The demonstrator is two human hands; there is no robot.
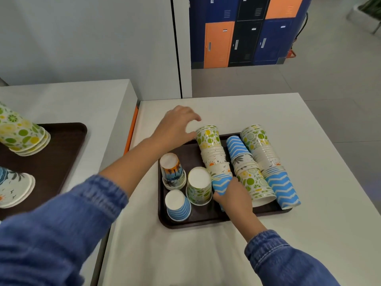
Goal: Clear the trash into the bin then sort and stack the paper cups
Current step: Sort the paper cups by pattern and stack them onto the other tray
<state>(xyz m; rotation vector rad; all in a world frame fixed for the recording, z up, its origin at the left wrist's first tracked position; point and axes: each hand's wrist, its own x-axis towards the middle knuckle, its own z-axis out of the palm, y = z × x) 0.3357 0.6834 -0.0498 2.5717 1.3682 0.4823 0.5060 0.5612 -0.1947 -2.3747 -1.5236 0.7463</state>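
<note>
A dark brown tray point(198, 220) on the white table holds three long mixed stacks of paper cups lying on their sides. My right hand point(233, 196) grips the near end of the left stack point(214, 155), on its blue zigzag cup. My left hand point(177, 125) hovers with fingers spread at that stack's far end, thumb by the lemon-print cup. The middle stack point(245, 166) and the right stack point(268, 162) lie beside it. Three short stacks stand upside down on the tray's left: sunset palm point(172, 172), lemon-print point(199, 185), blue striped point(178, 205).
A second brown tray point(61, 145) on the left table carries a lemon-print stack point(20, 133) and a sea-print stack point(12, 188), both lying down. An orange-edged gap point(132, 129) separates the tables. Lockers point(247, 32) stand behind.
</note>
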